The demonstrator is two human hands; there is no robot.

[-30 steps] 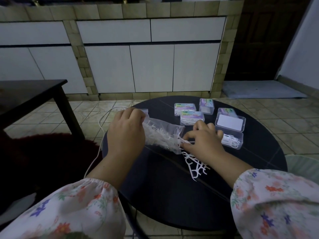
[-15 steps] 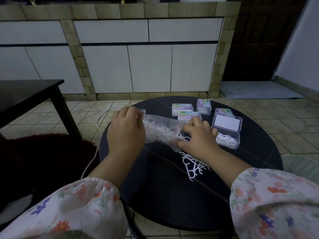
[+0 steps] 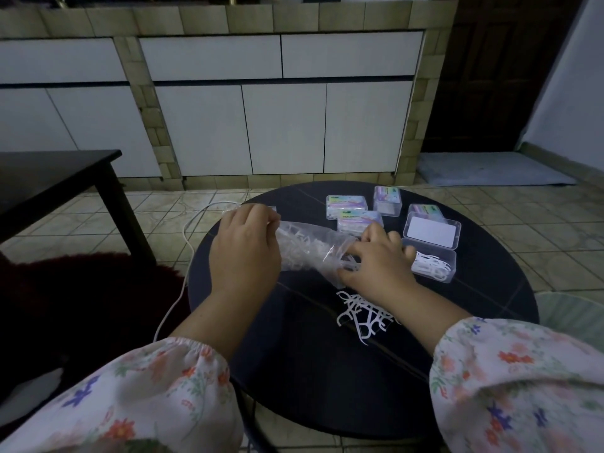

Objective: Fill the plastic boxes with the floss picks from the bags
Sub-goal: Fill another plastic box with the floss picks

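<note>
Sleeves: floral cuffs at the very bottom of the view, one on each forearm, reaching out over the round dark surface (image 3: 294, 371).
Loose picks: a small white tangle of floss picks (image 3: 364, 313) lies on the surface just under the right wrist, outside both bag and box.
Left hand: the left hand (image 3: 243, 256) grips the closed end of the bag, fingers curled over the gathered film, holding it lifted and lying sideways.
Bag: the clear plastic bag (image 3: 310, 251) runs from the left hand toward the right, its mouth at the right hand, white picks heaped inside.
Right hand: the right hand (image 3: 376, 259) sits at the bag's mouth with fingers curled in among the picks; it seems to be pinching some, but the grip itself is hidden.
Open box: the open plastic box (image 3: 431, 264) is just beside the right hand, a few picks in its base, lid hinged back behind it.
Filled boxes: closed boxes (image 3: 346, 206) with coloured labels stand farther back.
Handling: picks are light, stiff and snag on one another, so a bunch likely comes out tangled; best taken by the handles. The film is thin and slippery; a bunched grip at the closed end holds best.
Far: a white cable (image 3: 189, 237) trails off the left edge to the tiled floor; white cabinets stand beyond.
</note>
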